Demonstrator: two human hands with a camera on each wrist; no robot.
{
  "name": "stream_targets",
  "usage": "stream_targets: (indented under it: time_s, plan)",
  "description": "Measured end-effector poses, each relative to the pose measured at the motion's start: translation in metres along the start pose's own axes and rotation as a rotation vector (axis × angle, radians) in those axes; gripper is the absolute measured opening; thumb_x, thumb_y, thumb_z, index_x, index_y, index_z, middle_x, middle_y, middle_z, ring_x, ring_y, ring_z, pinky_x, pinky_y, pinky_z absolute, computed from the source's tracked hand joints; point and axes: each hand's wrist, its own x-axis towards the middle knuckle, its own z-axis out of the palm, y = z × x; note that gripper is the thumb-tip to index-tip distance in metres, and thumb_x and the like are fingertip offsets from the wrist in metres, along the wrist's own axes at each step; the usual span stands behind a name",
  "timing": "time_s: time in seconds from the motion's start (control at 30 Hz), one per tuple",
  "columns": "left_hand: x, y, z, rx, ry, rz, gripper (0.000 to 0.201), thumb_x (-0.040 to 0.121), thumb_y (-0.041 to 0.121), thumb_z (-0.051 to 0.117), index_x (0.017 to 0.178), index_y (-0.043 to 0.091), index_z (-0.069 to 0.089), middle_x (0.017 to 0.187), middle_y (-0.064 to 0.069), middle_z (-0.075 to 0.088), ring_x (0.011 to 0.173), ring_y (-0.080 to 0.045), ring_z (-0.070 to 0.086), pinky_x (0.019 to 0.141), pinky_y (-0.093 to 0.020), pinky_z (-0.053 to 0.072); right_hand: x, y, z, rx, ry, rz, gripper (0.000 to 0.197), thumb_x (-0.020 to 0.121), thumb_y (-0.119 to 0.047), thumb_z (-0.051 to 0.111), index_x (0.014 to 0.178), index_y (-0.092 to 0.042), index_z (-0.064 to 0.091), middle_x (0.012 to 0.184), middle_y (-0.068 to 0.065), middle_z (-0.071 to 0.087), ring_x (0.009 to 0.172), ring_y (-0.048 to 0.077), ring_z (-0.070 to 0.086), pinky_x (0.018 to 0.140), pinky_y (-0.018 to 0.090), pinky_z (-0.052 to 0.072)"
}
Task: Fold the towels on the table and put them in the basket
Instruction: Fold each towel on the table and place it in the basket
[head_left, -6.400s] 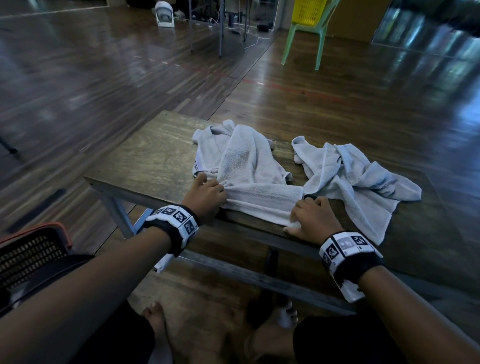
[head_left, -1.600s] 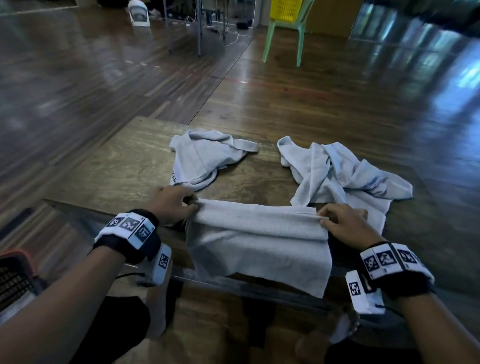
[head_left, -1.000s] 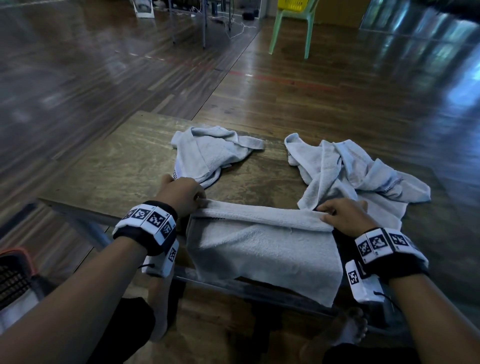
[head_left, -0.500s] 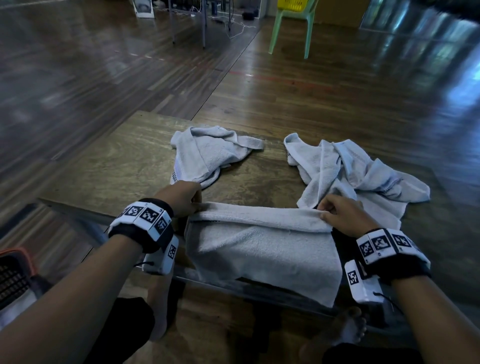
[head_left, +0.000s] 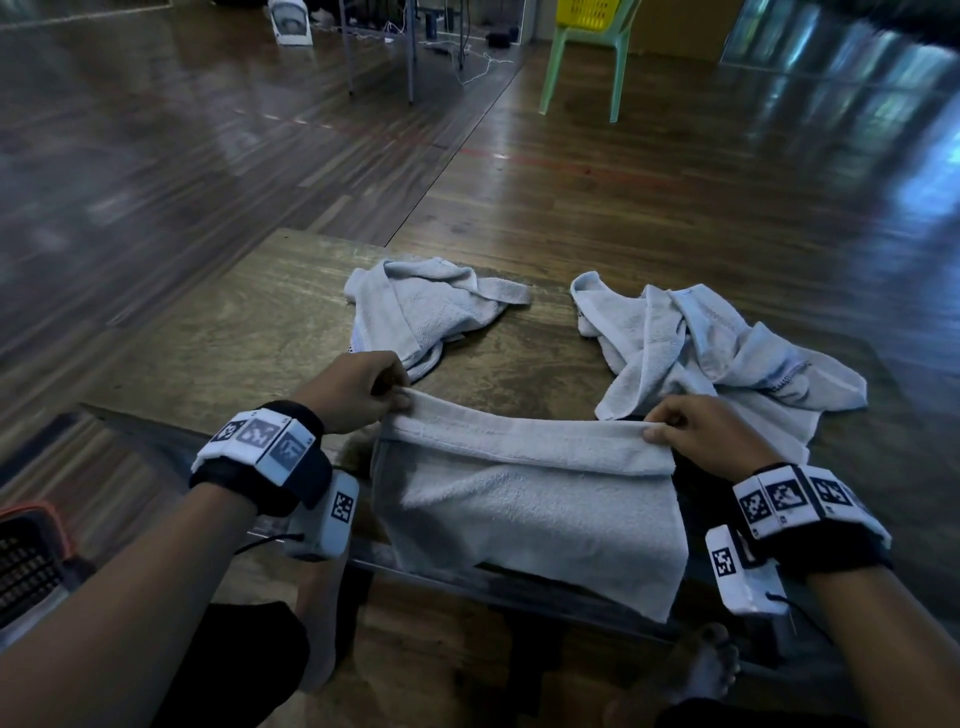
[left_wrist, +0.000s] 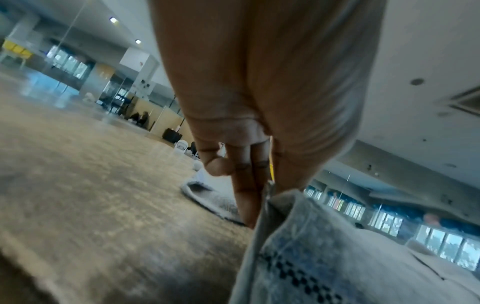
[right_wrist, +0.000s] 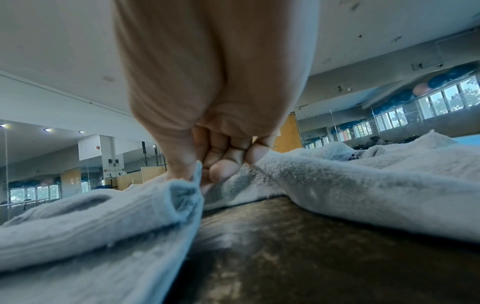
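Observation:
A pale grey towel (head_left: 530, 499) lies folded over the near edge of the wooden table (head_left: 249, 332), its lower part hanging off the front. My left hand (head_left: 400, 397) pinches its left top corner; the same grip shows in the left wrist view, fingers (left_wrist: 246, 197) against the towel (left_wrist: 311, 257). My right hand (head_left: 657, 431) pinches the right top corner, thumb and fingers (right_wrist: 223, 170) closed on the towel's fold (right_wrist: 155, 205). A crumpled towel (head_left: 421, 306) lies behind at centre. Another crumpled towel (head_left: 717, 353) lies at the right. The basket (head_left: 26, 561) is at the lower left, beside my leg.
A green chair (head_left: 587, 57) with a yellow basket on it stands far behind on the wooden floor. A fan (head_left: 291, 21) and metal stand legs (head_left: 410, 52) are at the far back. My bare feet (head_left: 696, 670) rest under the table.
Since 6.4 s ago the towel was pulled apart from the left pile and folded over the near edge. In the last second both hands hold their corners with only slight shifts.

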Motion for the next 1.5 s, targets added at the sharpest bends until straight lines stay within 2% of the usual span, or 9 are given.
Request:
stream_targets:
  time_s: [0.2, 0.33, 0.43, 0.57, 0.7, 0.9, 1.1, 1.3, 1.5]
  plan:
    - [-0.005, -0.001, -0.008, -0.177, 0.047, -0.003, 0.022, 0.074, 0.020, 0.078, 0.074, 0.018, 0.056, 0.070, 0.003, 0.059, 0.064, -0.007, 0.052, 0.058, -0.019, 0.037, -0.008, -0.003, -0.004, 0.129, 0.065, -0.018, 0.006, 0.083, -0.021, 0.069, 0.085, -0.016, 0.067, 0.084, -0.004, 0.066, 0.081, 0.011, 0.060, 0.065, 0.024, 0.043]
    - [-0.007, -0.005, -0.017, -0.364, -0.019, -0.069, 0.020, 0.070, 0.013, 0.080, 0.069, 0.014, 0.060, 0.065, 0.004, 0.060, 0.058, 0.001, 0.052, 0.059, -0.013, 0.040, -0.013, 0.000, -0.009, 0.253, 0.077, -0.017, 0.006, 0.082, -0.020, 0.069, 0.084, -0.018, 0.063, 0.083, 0.001, 0.066, 0.080, 0.016, 0.062, 0.072, 0.034, 0.050]
    - [-0.009, -0.010, -0.018, -0.443, -0.067, -0.101, 0.019, 0.067, 0.012, 0.082, 0.069, 0.013, 0.063, 0.073, -0.005, 0.064, 0.068, -0.008, 0.056, 0.066, -0.024, 0.042, -0.014, 0.002, -0.008, 0.329, 0.075, -0.042, 0.008, 0.082, -0.014, 0.068, 0.086, -0.016, 0.062, 0.086, 0.006, 0.067, 0.084, 0.021, 0.063, 0.077, 0.039, 0.050]
    - [-0.009, -0.012, -0.014, -0.381, -0.036, -0.110, 0.022, 0.068, 0.009, 0.081, 0.070, 0.015, 0.061, 0.066, 0.005, 0.059, 0.054, 0.004, 0.050, 0.054, -0.008, 0.038, -0.013, 0.002, -0.008, 0.411, 0.043, -0.053, 0.016, 0.081, -0.008, 0.069, 0.090, -0.019, 0.061, 0.094, 0.012, 0.065, 0.090, 0.023, 0.063, 0.082, 0.038, 0.050]
    - [-0.010, -0.015, -0.011, -0.352, -0.084, -0.125, 0.024, 0.072, 0.008, 0.079, 0.086, 0.016, 0.061, 0.080, -0.002, 0.062, 0.070, -0.009, 0.057, 0.068, -0.018, 0.046, -0.014, 0.001, -0.009, 0.451, -0.050, -0.053, 0.020, 0.082, -0.003, 0.066, 0.091, -0.022, 0.065, 0.095, 0.011, 0.067, 0.094, 0.025, 0.063, 0.082, 0.033, 0.051]
    - [-0.013, -0.013, -0.011, -0.036, -0.166, -0.095, 0.018, 0.082, 0.035, 0.069, 0.088, 0.018, 0.066, 0.075, 0.000, 0.061, 0.068, -0.011, 0.053, 0.060, -0.023, 0.038, -0.015, -0.002, -0.011, 0.327, -0.148, -0.056, 0.013, 0.083, -0.012, 0.067, 0.089, -0.023, 0.069, 0.095, 0.005, 0.070, 0.094, 0.022, 0.065, 0.091, 0.044, 0.051]
    - [-0.012, -0.015, -0.011, -0.064, -0.199, -0.105, 0.020, 0.089, 0.035, 0.059, 0.087, 0.016, 0.063, 0.073, 0.006, 0.059, 0.065, -0.007, 0.052, 0.058, -0.020, 0.036, -0.015, -0.001, -0.010, 0.327, -0.126, -0.014, 0.006, 0.079, -0.018, 0.071, 0.084, -0.021, 0.070, 0.090, 0.004, 0.071, 0.090, 0.020, 0.066, 0.091, 0.047, 0.050]
    - [-0.014, -0.016, -0.014, -0.134, -0.166, -0.092, 0.015, 0.084, 0.028, 0.067, 0.087, 0.014, 0.067, 0.075, 0.002, 0.063, 0.064, -0.005, 0.054, 0.055, -0.010, 0.037, -0.015, -0.002, -0.010, 0.316, -0.106, -0.004, 0.009, 0.077, -0.022, 0.073, 0.082, -0.016, 0.069, 0.086, 0.006, 0.071, 0.085, 0.023, 0.066, 0.086, 0.048, 0.052]
    - [-0.029, -0.007, -0.021, -0.167, -0.088, -0.056, 0.005, 0.081, 0.027, 0.070, 0.081, 0.025, 0.066, 0.084, 0.000, 0.069, 0.082, -0.018, 0.063, 0.077, -0.035, 0.048, -0.034, -0.013, -0.015, 0.297, -0.114, -0.015, 0.008, 0.083, -0.020, 0.067, 0.088, -0.017, 0.063, 0.090, 0.004, 0.067, 0.087, 0.021, 0.065, 0.082, 0.043, 0.054]
